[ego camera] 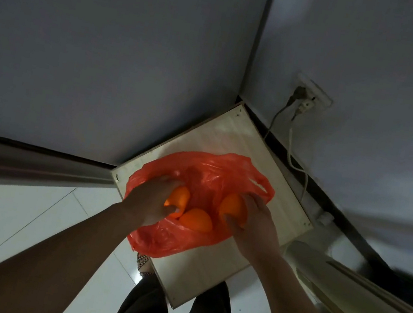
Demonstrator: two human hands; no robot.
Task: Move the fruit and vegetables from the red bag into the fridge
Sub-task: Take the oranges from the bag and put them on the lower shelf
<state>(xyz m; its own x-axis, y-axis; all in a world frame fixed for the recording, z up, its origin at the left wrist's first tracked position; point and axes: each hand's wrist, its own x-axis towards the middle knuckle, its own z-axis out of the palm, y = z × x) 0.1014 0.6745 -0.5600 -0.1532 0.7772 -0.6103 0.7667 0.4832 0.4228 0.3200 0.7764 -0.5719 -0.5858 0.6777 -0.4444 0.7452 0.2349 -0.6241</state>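
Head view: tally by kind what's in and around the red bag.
Round orange fruits: 3
Thin red plastic bag: 1
Hands, each gripping one fruit: 2, left hand, right hand
Light wooden tabletop: 1
Total: 7

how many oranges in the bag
3. The left orange is gripped by the left hand, the right orange by the right hand, the middle orange lies loose between them in the red bag. More may hide under hands or plastic.
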